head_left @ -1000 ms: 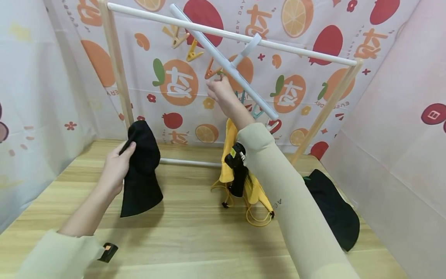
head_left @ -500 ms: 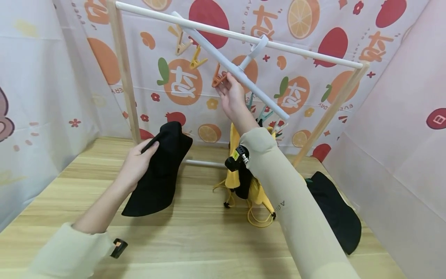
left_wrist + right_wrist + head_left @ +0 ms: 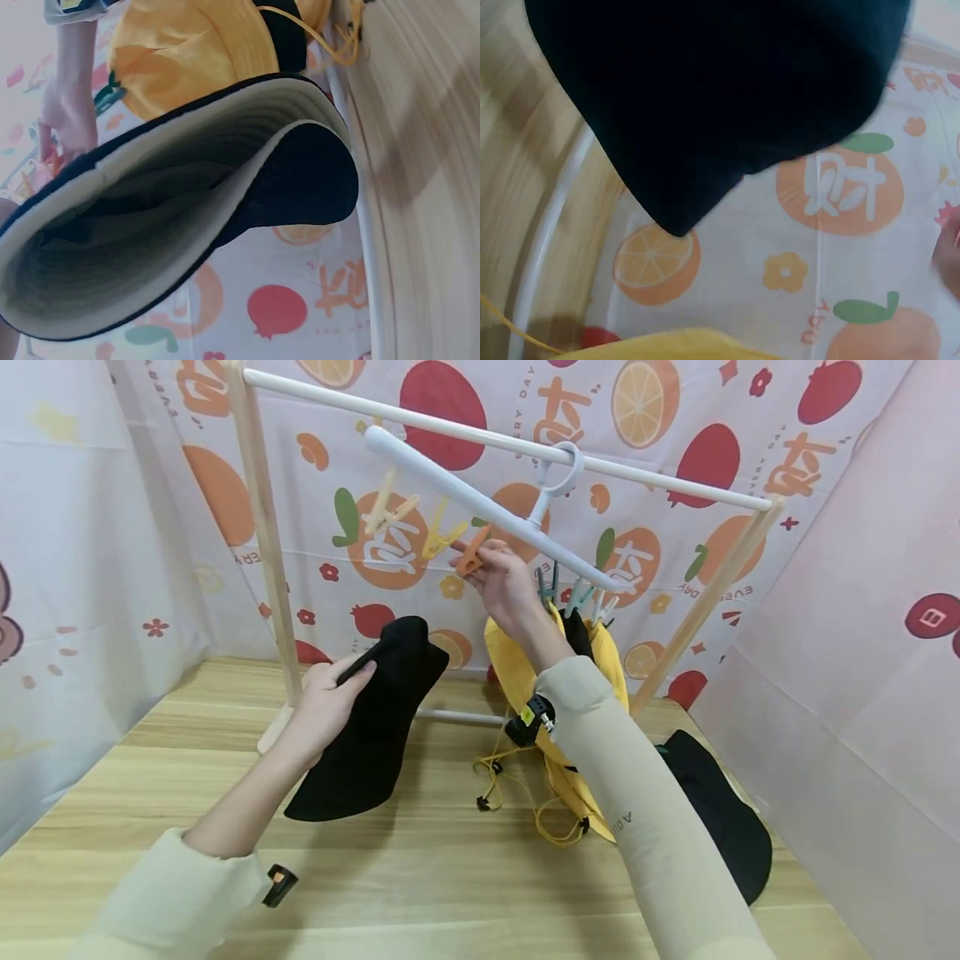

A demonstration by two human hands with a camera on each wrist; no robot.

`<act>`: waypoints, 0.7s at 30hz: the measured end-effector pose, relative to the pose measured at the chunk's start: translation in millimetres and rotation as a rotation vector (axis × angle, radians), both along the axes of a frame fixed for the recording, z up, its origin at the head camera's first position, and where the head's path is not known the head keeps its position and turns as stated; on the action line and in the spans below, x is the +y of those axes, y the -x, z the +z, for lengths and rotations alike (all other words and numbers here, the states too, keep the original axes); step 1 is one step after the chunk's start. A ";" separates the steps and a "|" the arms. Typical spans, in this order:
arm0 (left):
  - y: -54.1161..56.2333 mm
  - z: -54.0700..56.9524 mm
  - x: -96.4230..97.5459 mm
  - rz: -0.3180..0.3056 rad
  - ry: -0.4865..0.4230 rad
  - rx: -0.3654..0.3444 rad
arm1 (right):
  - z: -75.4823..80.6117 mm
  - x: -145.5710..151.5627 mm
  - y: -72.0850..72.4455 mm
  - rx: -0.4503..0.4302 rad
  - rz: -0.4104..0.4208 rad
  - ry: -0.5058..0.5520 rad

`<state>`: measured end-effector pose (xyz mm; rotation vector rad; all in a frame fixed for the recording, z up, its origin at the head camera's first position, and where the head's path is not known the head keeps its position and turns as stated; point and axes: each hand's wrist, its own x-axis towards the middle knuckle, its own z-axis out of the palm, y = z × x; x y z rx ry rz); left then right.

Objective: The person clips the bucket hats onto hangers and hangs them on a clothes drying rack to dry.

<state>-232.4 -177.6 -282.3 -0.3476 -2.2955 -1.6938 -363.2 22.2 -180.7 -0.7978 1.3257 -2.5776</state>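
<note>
My left hand (image 3: 324,706) pinches the edge of a black bucket hat (image 3: 375,735), which hangs above the table left of the centre. In the left wrist view the hat (image 3: 300,180) shows its pale lining, its opening facing that camera. My right hand (image 3: 510,589) pinches an orange clip (image 3: 472,553) under a pale blue clip hanger (image 3: 465,497). Left of it dangle a yellow clip (image 3: 438,537) and a cream clip (image 3: 388,514), with nothing in them. From teal and pale clips at the hanger's right side hangs a yellow hat (image 3: 517,664) with cords, partly behind my right wrist.
The hanger hooks over the white top rail (image 3: 480,435) of a wooden-sided rack (image 3: 262,535). A second black hat (image 3: 716,814) lies on the table (image 3: 420,893) at the right. A fruit-print curtain (image 3: 450,589) stands close behind the rack.
My left hand has carried the black hat rightward, nearer the hanger. My right hand has gone from reaching at the orange clip to gripping it and drawing it lower; the hanger has swung and its left end dropped.
</note>
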 end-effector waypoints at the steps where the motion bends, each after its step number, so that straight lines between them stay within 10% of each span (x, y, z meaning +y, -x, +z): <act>1: -0.6 1.0 1.9 -0.009 -0.001 -0.009 | -1.1 0.8 -2.5 -0.006 0.061 0.030; 12: -5.2 7.9 10.8 -0.088 -0.014 -0.059 | -9.3 17.2 -3.8 -0.162 0.346 0.405; 21: -5.6 13.3 16.5 -0.091 -0.033 -0.060 | -17.9 24.2 -1.9 -0.092 0.363 0.323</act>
